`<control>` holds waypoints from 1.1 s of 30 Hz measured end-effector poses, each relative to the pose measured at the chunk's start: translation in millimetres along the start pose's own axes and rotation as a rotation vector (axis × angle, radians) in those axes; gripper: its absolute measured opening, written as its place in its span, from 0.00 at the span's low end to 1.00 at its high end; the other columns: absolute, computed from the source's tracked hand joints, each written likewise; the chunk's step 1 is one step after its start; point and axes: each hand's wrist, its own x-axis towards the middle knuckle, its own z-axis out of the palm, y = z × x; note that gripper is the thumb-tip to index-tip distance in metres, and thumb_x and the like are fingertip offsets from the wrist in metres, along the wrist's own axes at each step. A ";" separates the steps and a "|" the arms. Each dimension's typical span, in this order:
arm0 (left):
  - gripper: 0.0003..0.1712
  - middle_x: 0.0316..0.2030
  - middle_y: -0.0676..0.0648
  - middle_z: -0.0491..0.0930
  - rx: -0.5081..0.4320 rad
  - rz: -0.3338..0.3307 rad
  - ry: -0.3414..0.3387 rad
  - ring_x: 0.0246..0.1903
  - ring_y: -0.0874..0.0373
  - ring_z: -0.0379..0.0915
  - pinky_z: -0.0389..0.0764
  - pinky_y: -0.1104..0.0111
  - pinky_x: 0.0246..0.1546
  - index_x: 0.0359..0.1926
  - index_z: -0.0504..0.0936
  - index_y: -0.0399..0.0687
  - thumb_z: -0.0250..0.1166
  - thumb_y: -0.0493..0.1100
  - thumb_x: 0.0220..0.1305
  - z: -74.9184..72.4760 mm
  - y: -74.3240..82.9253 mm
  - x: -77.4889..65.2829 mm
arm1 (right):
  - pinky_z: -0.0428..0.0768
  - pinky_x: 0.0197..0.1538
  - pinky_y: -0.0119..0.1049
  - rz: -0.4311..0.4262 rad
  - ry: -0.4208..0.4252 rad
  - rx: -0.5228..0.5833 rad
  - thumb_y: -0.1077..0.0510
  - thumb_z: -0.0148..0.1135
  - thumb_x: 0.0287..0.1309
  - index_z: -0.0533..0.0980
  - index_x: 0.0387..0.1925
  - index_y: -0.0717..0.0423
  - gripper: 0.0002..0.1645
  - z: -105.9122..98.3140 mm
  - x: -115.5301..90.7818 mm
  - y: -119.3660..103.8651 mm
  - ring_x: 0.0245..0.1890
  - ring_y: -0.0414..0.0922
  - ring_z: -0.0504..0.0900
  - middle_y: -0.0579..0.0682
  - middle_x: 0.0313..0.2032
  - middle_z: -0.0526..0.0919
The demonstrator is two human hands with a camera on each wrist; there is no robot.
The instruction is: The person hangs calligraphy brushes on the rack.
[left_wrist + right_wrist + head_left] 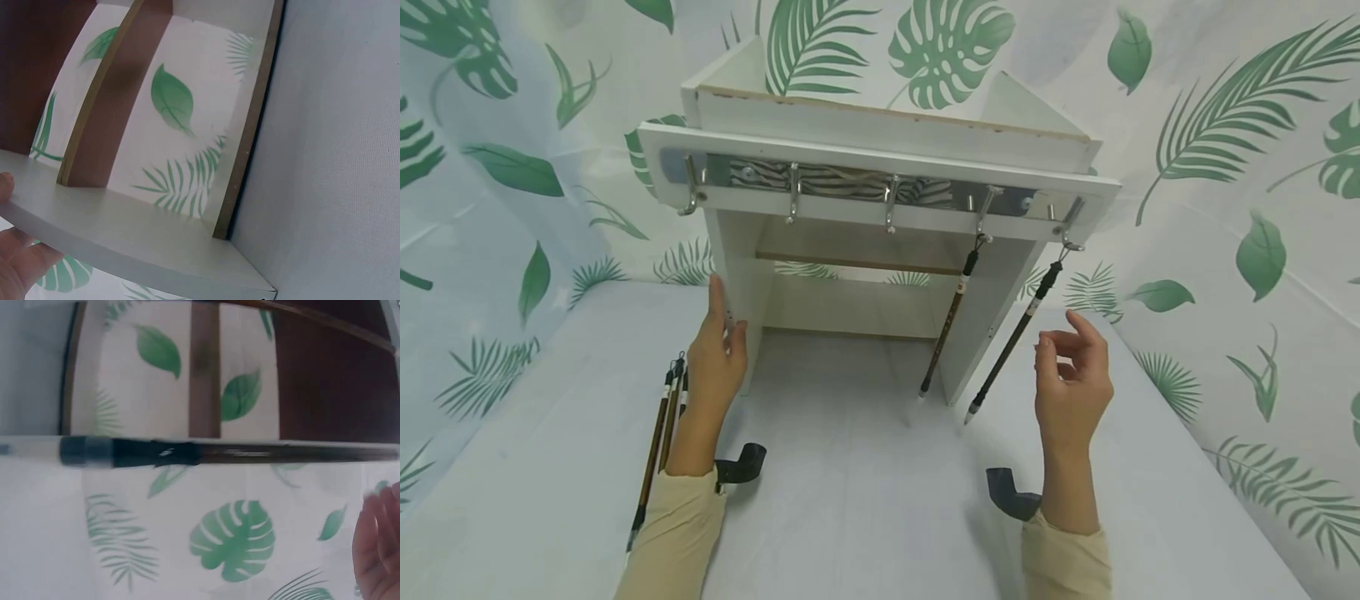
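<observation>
A white rack (880, 152) stands on the table, with a row of metal hooks along its front. My left hand (713, 362) is at its left side panel (144, 240), the thumb on the inner face and the fingers on the outer side. Loops hold two calligraphy brushes on the two rightmost hooks: one brush (950, 323) inside the right panel, another brush (1015, 340) outside it. Beside the outer brush, my right hand (1073, 371) hangs with loosely bent fingers and holds nothing. The right wrist view shows a brush (231, 454) crossing before the rack.
Several more calligraphy brushes (655, 442) lie on the white table (865, 500) at the left, partly hidden by my left forearm. Three hooks at the left bear nothing. A leaf-patterned cloth (1225, 250) hangs behind and beside the rack.
</observation>
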 end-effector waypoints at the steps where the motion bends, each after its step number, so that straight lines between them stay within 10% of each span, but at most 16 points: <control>1: 0.37 0.64 0.33 0.59 -0.001 -0.005 -0.002 0.56 0.34 0.65 0.78 0.51 0.42 0.71 0.43 0.49 0.50 0.37 0.67 0.0 0.0 0.0 | 0.70 0.33 0.14 0.027 0.000 -0.001 0.63 0.55 0.58 0.69 0.57 0.55 0.23 0.6 -0.1 2.0 0.35 0.22 0.72 0.58 0.36 0.80; 17: 0.35 0.60 0.32 0.65 0.042 -0.020 -0.005 0.45 0.37 0.74 0.77 0.50 0.38 0.70 0.47 0.42 0.51 0.37 0.66 -3.3 -0.2 1.4 | 0.71 0.48 0.27 0.338 -0.069 0.138 0.49 0.63 0.53 0.52 0.67 0.34 0.44 29.7 30.8 19.4 0.57 0.42 0.70 0.49 0.53 0.69; 26: 0.34 0.62 0.34 0.64 0.080 -0.058 -0.024 0.51 0.39 0.71 0.74 0.50 0.48 0.70 0.48 0.43 0.51 0.38 0.67 -9.7 -8.2 -1.4 | 0.73 0.49 0.29 0.196 -0.045 0.134 0.50 0.62 0.54 0.51 0.69 0.42 0.45 53.1 26.5 5.7 0.57 0.41 0.71 0.47 0.57 0.70; 33: 0.36 0.61 0.35 0.64 0.067 -0.094 -0.072 0.58 0.42 0.65 0.70 0.52 0.56 0.71 0.46 0.48 0.51 0.37 0.66 -8.5 -10.2 4.2 | 0.74 0.49 0.60 0.018 -0.173 0.003 0.60 0.55 0.58 0.43 0.70 0.51 0.44 64.4 15.5 6.8 0.61 0.57 0.66 0.60 0.64 0.58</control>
